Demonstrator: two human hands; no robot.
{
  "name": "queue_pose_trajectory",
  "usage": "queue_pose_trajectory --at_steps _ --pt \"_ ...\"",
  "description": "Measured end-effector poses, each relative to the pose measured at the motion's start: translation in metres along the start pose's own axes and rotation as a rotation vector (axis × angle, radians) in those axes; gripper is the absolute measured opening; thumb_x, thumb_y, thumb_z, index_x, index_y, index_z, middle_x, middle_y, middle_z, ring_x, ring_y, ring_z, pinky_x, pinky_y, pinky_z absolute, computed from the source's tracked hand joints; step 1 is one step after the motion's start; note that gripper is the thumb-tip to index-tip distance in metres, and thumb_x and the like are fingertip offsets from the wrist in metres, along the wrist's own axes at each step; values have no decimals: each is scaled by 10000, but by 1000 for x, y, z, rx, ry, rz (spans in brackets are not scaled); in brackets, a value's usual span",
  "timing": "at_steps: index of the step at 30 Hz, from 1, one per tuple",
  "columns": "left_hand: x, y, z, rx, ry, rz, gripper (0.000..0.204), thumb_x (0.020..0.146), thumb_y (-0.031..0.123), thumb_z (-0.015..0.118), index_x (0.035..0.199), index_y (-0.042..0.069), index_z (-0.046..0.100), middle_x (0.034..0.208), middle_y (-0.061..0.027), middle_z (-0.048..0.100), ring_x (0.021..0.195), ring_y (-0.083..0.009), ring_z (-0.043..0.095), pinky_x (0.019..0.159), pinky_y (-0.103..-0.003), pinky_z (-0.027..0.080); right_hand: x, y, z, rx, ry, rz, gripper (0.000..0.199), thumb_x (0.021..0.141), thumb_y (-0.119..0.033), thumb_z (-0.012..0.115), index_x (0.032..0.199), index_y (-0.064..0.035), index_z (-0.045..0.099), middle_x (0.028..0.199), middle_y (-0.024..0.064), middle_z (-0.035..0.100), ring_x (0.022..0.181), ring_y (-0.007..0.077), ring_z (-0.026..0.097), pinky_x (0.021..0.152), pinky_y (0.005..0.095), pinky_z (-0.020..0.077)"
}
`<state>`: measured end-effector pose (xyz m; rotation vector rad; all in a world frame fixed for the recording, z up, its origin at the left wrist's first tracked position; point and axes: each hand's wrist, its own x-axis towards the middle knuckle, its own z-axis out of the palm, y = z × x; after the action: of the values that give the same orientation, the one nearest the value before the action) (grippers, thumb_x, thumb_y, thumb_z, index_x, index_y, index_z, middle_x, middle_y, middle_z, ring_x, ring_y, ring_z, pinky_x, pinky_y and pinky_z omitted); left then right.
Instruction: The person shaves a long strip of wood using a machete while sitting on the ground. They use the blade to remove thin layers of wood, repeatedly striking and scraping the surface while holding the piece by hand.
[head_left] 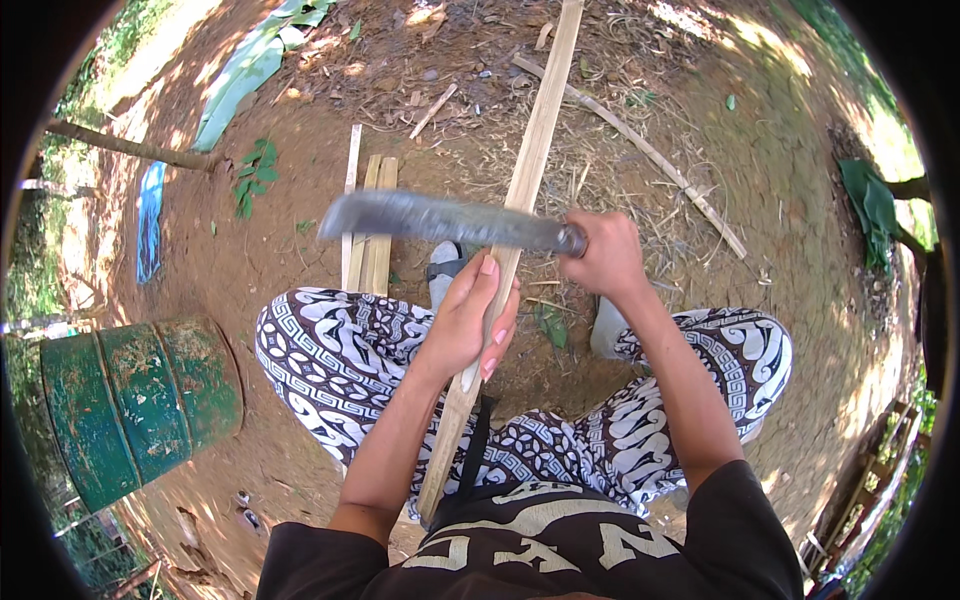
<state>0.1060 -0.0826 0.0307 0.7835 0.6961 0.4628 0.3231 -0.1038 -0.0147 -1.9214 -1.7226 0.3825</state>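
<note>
My right hand is closed round the handle of a machete. Its broad, dark blade points left and crosses over a long, pale strip of split wood or bamboo. Whether the edge touches the strip, I cannot tell. My left hand wraps round the strip just below the blade, thumb on top and fingertips showing on the right side. The strip slants from my lap up to the far edge of the view.
Several cut strips lie beyond my left knee. A thin pole lies on the dirt at the far right, among scattered shavings. A rusty green drum is at my left. A blue plastic piece and a large leaf lie farther off.
</note>
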Motion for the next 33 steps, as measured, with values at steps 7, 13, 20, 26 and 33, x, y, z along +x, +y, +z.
queue_pose_trajectory --at_steps 7,13,20,26,33 --pt "-1 2 -8 -63 -99 -14 398 1084 417 303 1042 44 432 548 -25 416 280 -111 373 253 -243 339 43 65 -33 -87 320 606 206 781 -195 611 809 -9 693 642 217 644 661 388 673 668 477 537" --pt "3 -2 -10 -159 -290 59 324 1000 295 597 1057 36 410 540 -9 408 271 -96 380 235 -233 321 25 35 -31 183 396 431 217 790 -186 620 741 23 650 588 191 613 559 298 627 584 432 482" --pt "0 7 -14 -366 -240 -93 230 861 -43 546 1000 41 384 491 8 366 266 -101 390 232 -246 286 4 1 -14 117 166 -174 136 643 -148 671 651 -57 570 531 108 562 448 285 562 479 406 449" --pt "-2 0 -13 -227 -240 -223 302 765 -57 524 1021 39 394 488 13 366 272 -100 363 254 -244 272 -6 -14 -1 16 46 -182 160 577 -164 672 672 -88 568 557 113 585 522 338 607 496 436 471" --pt "2 -1 -9 -13 -226 -213 285 826 -3 578 1056 28 413 509 14 369 323 -81 368 305 -217 307 -9 -17 -8 17 -33 -140 153 587 -152 669 693 -87 579 572 122 598 545 341 627 523 455 488"
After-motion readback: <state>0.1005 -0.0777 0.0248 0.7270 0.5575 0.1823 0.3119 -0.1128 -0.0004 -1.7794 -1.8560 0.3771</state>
